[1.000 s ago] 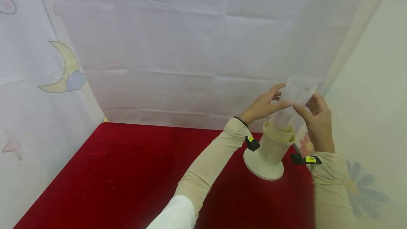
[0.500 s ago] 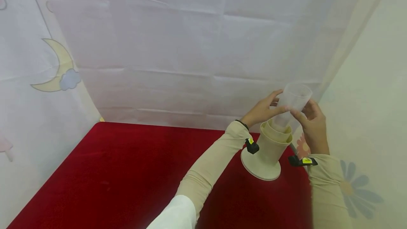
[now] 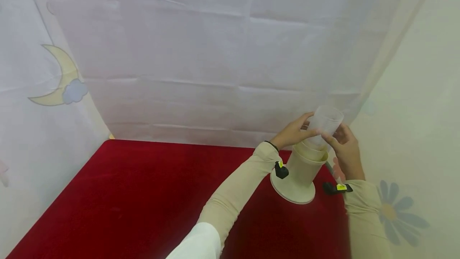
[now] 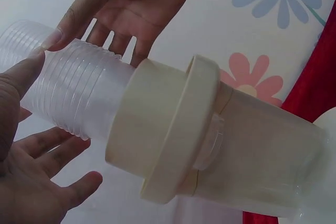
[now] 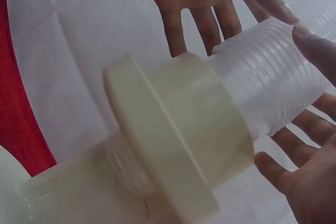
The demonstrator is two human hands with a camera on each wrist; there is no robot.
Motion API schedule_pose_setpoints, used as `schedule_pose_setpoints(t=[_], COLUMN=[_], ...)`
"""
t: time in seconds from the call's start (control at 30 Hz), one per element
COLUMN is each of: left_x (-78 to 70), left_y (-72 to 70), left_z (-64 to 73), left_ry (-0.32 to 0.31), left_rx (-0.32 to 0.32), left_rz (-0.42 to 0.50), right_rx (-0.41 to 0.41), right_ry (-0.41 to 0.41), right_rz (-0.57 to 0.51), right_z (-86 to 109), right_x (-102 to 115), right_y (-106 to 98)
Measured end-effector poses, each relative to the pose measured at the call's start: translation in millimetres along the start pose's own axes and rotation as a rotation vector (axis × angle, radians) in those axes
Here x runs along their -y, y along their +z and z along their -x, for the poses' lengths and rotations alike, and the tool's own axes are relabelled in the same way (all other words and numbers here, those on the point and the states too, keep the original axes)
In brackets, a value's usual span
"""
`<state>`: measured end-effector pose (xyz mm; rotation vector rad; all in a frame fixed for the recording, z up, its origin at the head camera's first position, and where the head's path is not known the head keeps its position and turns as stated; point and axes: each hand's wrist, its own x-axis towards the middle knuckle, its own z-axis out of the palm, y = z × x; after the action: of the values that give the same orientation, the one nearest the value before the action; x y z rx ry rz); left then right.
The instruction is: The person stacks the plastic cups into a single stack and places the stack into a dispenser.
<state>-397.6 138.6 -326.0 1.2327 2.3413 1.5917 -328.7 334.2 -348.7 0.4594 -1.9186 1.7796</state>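
A stack of clear plastic cups stands in the top of a cream cup dispenser, tilted slightly to the right in the head view. My left hand holds the stack from the left and my right hand from the right. Both thumbs meet on the near side, fingers spread behind. In the left wrist view, the nested cup rims show as close ridges, and the lower end goes into the dispenser's collar. The right wrist view has the same collar, its clear lower part below hidden partly by the ring.
The dispenser's round base rests on a red cloth-covered table, near its right edge. White fabric hangs behind, and a printed flower sheet closes off the right side.
Both hands have lowered the cup stack further into the dispenser's top. The head view has shifted slightly, so the whole scene sits a little further left.
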Motion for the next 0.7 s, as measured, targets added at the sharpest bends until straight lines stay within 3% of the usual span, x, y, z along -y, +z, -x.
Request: schedule_pose_setpoints(t=[0.13,0.37,0.7], left_x=[4.1,20.2,33.1], left_y=[2.5,8.5,10.0], left_z=[1.8,6.5,7.9], left_ry=[-0.012,-0.034,0.03], left_rx=[0.01,0.039,0.03], left_rz=[0.008,-0.052,-0.114], right_rx=[-0.007,0.025,0.148], right_ry=[0.048,0.147,0.177], right_rz=[0.085,0.336,0.401], right_z=[4.0,15.0,16.4], right_x=[-2.7,-11.2,-19.5], right_y=[-2.2,-4.2,-8.8])
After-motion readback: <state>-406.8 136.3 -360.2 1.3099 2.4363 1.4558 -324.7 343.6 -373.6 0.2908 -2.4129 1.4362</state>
